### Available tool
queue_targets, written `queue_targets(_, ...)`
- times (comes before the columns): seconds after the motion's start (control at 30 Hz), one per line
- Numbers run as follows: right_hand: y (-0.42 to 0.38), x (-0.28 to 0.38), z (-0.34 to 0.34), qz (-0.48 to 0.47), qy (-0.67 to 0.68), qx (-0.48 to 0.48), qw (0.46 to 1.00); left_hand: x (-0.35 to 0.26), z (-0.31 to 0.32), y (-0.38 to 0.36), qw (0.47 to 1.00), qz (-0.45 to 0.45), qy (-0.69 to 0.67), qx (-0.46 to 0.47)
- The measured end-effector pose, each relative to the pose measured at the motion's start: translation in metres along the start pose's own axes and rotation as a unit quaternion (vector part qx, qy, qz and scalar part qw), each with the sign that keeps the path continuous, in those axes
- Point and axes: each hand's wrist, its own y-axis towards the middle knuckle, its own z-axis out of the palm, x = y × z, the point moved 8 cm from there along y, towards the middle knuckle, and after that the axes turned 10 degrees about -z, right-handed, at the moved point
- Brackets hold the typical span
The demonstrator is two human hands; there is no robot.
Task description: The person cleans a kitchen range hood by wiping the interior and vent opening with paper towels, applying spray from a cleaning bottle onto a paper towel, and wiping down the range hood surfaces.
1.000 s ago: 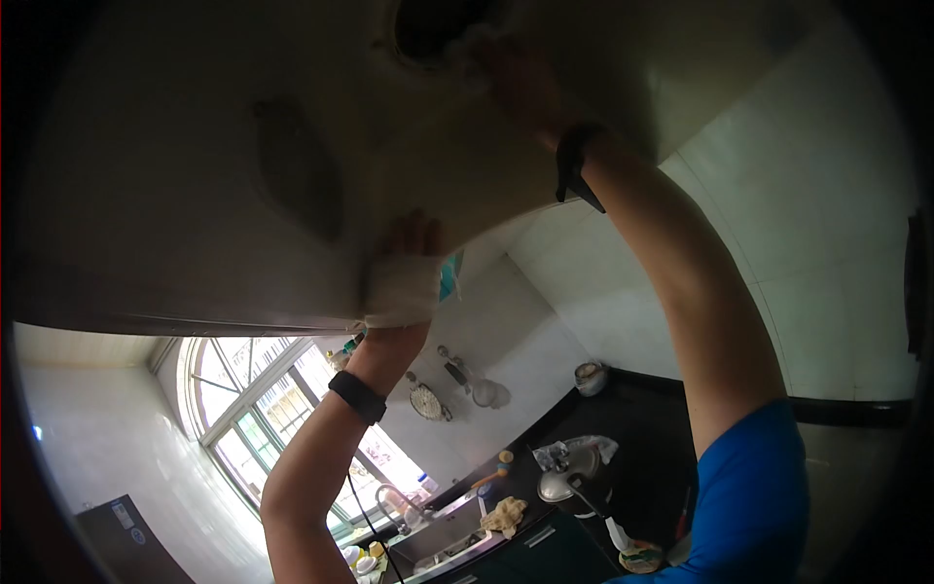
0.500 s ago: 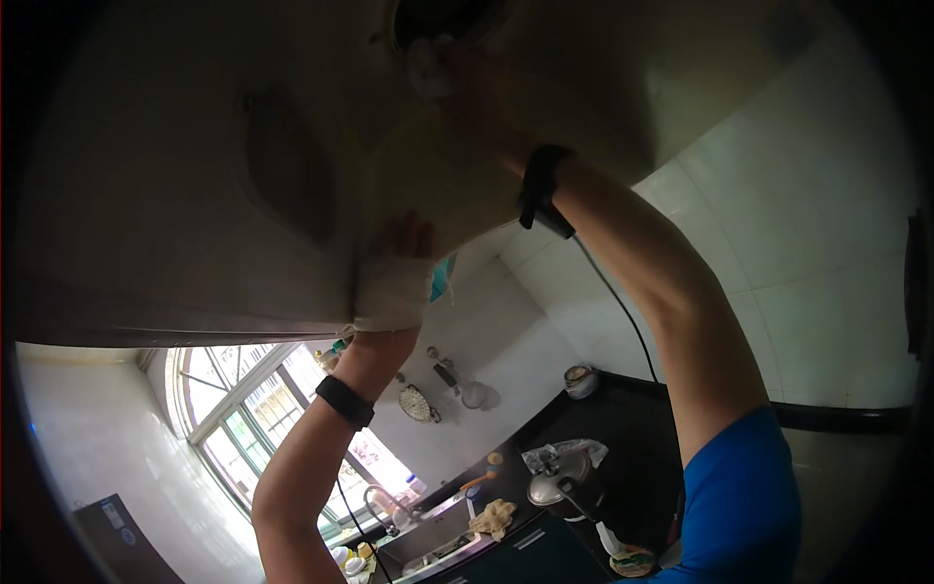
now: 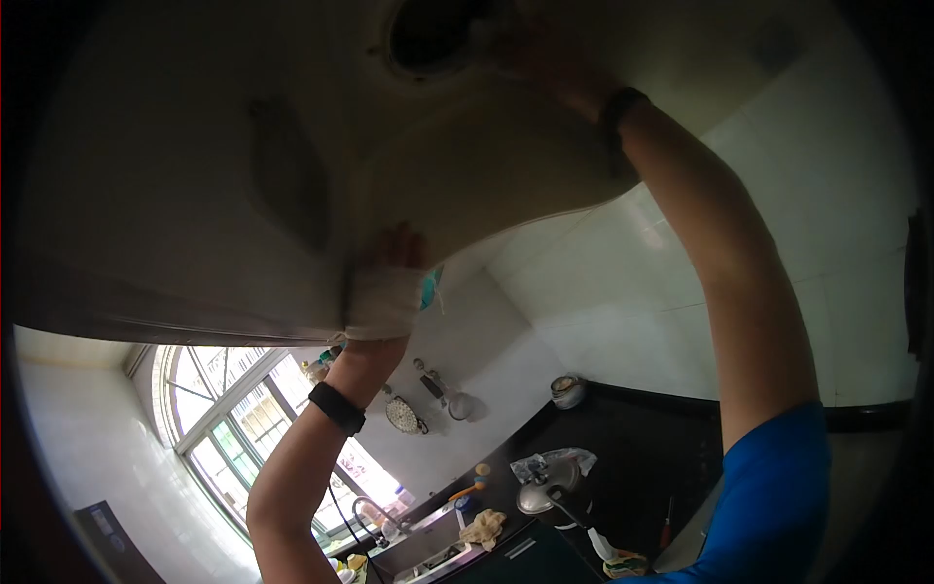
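Overhead is the dark underside of a range hood (image 3: 467, 156) with a round opening (image 3: 428, 37). My right hand (image 3: 545, 58) is raised against this surface just right of the opening; it is dim and blurred, and a pale thing at its fingers cannot be made out clearly. My left hand (image 3: 394, 273), wrapped in whitish cloth (image 3: 381, 304), reaches up to the hood's lower part with its fingertips showing above the cloth. A small teal patch (image 3: 429, 289) shows beside it. Both wrists wear black bands.
Below are a black countertop (image 3: 632, 448), a pressure cooker (image 3: 547, 492), a sink (image 3: 418, 550) with a yellowish cloth (image 3: 483, 529), and a metal pot (image 3: 567, 391). Strainers (image 3: 460, 406) hang on the wall near a window (image 3: 243, 419). A dark cord runs beside my left arm.
My right hand has moved right, away from the round opening, which is now less covered. My left hand stays at about the same place on the hood. The view has shifted slightly.
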Motion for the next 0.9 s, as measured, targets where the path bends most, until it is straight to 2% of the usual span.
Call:
queue_targets(0.17,-0.009,0.015,-0.011,0.076,0.01,0.025,0.997,0.002,-0.015,-0.003,0.999,-0.01,-0.009,-0.03)
queue_targets(0.3,-0.013,0.042,-0.014,0.091,0.033,0.044,0.994,0.004,-0.022,0.002,0.999,-0.024,-0.022,-0.013)
queue_targets(0.37,-0.007,0.04,0.033,0.016,0.001,-0.027,1.0,0.007,-0.024,0.005,0.997,-0.029,-0.076,-0.005)
queue_targets(0.4,-0.007,0.048,0.042,-0.056,-0.034,-0.098,0.993,0.008,-0.018,0.002,0.997,-0.028,-0.075,-0.003)
queue_targets(0.43,-0.01,0.06,0.029,-0.055,-0.035,-0.099,0.993,0.007,-0.013,-0.001,0.997,-0.025,-0.07,-0.027)
queue_targets(0.5,-0.017,0.072,0.01,0.012,0.052,-0.081,0.995,0.009,-0.009,-0.002,0.996,-0.023,-0.065,-0.055)
queue_targets(0.53,-0.015,0.068,0.027,0.011,0.052,-0.082,0.995,0.01,-0.01,-0.003,0.996,-0.018,-0.063,-0.061)
queue_targets(0.57,-0.015,0.049,0.056,0.085,0.226,-0.118,0.963,0.011,-0.011,-0.004,0.996,-0.013,-0.06,-0.069)
queue_targets(0.63,-0.02,0.032,0.069,0.162,0.391,-0.15,0.893,0.007,-0.015,-0.005,0.995,0.006,-0.058,-0.08)
queue_targets(0.67,-0.019,0.037,0.063,0.079,0.407,-0.164,0.895,0.004,-0.017,-0.007,0.995,0.017,-0.058,-0.083)
queue_targets(0.7,-0.016,0.044,0.057,0.034,0.415,-0.175,0.892,0.001,-0.026,-0.004,0.995,0.02,-0.055,-0.082)
queue_targets(0.73,-0.014,0.05,0.053,-0.011,0.423,-0.185,0.887,0.002,-0.032,0.004,0.997,-0.008,-0.068,-0.023)
queue_targets(0.77,-0.021,0.035,0.065,0.113,0.548,-0.214,0.8,0.006,-0.031,0.006,0.995,-0.038,-0.083,0.037)
queue_targets(0.8,-0.037,0.023,0.087,0.236,0.65,-0.233,0.684,0.008,-0.025,0.002,0.995,-0.038,-0.083,0.037)
queue_targets(0.83,-0.043,0.016,0.098,0.237,0.649,-0.231,0.685,0.008,-0.024,-0.002,0.995,-0.02,-0.099,-0.022)
queue_targets(0.87,-0.052,-0.001,0.1,0.261,0.538,-0.259,0.759,0.008,-0.023,-0.008,0.99,-0.003,-0.116,-0.082)
queue_targets(0.9,-0.054,-0.005,0.09,0.267,0.478,-0.27,0.792,0.008,-0.023,-0.011,0.989,-0.006,-0.119,-0.084)
